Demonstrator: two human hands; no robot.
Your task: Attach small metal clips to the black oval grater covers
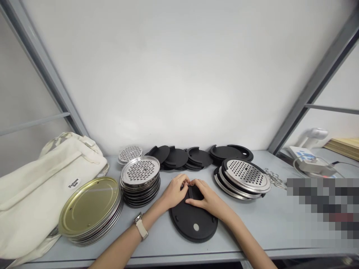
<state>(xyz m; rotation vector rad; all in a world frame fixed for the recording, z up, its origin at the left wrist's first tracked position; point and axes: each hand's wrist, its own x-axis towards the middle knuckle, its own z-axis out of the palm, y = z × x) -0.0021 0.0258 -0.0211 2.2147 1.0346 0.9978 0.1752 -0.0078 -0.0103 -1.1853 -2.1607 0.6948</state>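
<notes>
A black round plastic lid (194, 220) with a slot and a small hole lies flat on the grey table (252, 228) in front of me. My left hand (176, 190) and my right hand (206, 196) both rest on its far edge, fingers curled and pinched together at the slot around something small and metallic that I cannot make out. A watch sits on my left wrist.
Left: a stack of gold-coloured metal plates (89, 209), a stack of perforated steel discs (140, 179), a white cloth bag (42, 186). Behind: loose black lids (182, 157). Right: tilted perforated discs (244, 175), a chain (275, 179), a white device (311, 157).
</notes>
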